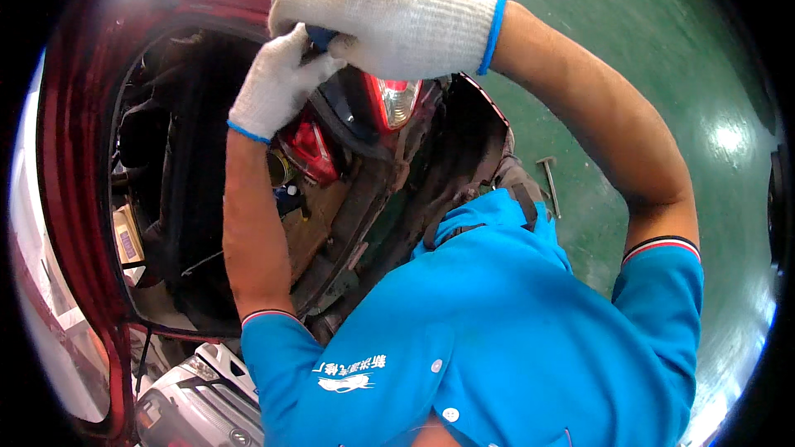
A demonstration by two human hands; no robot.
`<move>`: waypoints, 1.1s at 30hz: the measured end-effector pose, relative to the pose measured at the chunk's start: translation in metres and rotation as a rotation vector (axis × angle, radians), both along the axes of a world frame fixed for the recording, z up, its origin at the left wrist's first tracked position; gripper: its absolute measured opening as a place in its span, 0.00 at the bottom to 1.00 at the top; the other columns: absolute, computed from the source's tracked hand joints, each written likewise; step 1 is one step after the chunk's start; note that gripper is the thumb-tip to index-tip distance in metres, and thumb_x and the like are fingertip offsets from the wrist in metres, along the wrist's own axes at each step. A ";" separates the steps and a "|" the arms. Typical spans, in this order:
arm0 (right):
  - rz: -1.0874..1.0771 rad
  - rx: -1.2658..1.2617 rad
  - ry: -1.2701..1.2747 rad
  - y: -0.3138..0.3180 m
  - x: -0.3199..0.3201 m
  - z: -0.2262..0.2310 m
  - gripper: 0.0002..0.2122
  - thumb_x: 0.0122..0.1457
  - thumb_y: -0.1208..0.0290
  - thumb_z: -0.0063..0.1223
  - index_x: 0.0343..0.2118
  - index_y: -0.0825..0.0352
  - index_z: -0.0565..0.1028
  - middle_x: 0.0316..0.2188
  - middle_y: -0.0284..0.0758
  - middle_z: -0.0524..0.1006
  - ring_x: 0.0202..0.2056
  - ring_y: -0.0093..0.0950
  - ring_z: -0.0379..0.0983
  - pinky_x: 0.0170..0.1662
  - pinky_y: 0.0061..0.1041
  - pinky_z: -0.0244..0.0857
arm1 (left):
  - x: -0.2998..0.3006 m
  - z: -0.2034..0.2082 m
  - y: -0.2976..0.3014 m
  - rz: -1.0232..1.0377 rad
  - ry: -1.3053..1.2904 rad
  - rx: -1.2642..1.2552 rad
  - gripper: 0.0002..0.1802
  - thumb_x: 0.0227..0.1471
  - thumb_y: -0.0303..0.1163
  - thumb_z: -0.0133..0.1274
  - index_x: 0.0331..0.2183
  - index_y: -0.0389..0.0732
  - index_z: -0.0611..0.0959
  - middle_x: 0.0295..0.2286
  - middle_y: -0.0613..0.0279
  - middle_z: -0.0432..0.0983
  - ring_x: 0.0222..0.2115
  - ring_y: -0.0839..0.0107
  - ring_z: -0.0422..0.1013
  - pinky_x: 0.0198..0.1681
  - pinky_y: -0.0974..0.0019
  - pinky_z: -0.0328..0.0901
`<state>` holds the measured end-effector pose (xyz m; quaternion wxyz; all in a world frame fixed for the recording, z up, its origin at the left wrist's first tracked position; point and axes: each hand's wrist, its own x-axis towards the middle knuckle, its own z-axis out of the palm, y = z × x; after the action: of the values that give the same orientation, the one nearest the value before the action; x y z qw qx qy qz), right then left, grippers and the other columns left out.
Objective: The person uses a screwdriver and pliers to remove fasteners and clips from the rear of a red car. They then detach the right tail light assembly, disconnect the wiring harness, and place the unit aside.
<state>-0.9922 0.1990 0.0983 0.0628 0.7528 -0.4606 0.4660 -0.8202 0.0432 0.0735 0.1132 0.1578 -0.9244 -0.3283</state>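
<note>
Both my hands wear white knitted gloves with blue cuffs and meet high up at the rear of a red car. My right hand [397, 21] is closed round a small dark blue object [320, 36], mostly hidden by the gloves; its kind does not show. My left hand [277, 87] is right below, its thumb and fingers around the same object. Just under my right hand is a red and clear tail lamp [393, 103] in the car's corner. A second red lamp [308, 147] lies farther inside, below my left hand.
The raised red tailgate frame [79, 157] arches along the left. Inside the boot are a brown board [331, 211] and small items. A hammer-like tool [548, 186] lies on the green floor [613, 174] at right. Another silver vehicle [203, 401] is at the lower left.
</note>
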 end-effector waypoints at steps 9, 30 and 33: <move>-0.215 0.184 0.106 -0.005 0.012 0.009 0.13 0.55 0.65 0.55 0.39 0.68 0.75 0.38 0.44 0.76 0.41 0.47 0.76 0.44 0.41 0.72 | 0.006 -0.019 -0.010 -0.062 0.114 -0.668 0.22 0.43 0.36 0.67 0.41 0.37 0.82 0.34 0.48 0.81 0.35 0.49 0.78 0.39 0.55 0.73; -0.356 0.369 0.153 -0.003 0.016 0.024 0.13 0.56 0.65 0.54 0.37 0.69 0.75 0.33 0.46 0.78 0.36 0.49 0.78 0.40 0.44 0.72 | 0.003 -0.030 -0.006 0.062 0.175 -0.819 0.32 0.41 0.45 0.71 0.46 0.40 0.80 0.35 0.53 0.82 0.36 0.54 0.80 0.41 0.55 0.74; -0.201 -0.046 -0.002 0.000 0.005 -0.001 0.13 0.54 0.68 0.56 0.39 0.70 0.72 0.41 0.50 0.74 0.43 0.49 0.76 0.44 0.43 0.72 | -0.008 -0.038 -0.010 0.241 -0.401 -0.599 0.35 0.42 0.46 0.70 0.51 0.44 0.77 0.37 0.54 0.81 0.43 0.50 0.77 0.46 0.51 0.72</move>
<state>-0.9870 0.1985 0.0972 0.1260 0.7009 -0.5229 0.4685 -0.8284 0.0337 0.0355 0.0088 0.2865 -0.9580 0.0097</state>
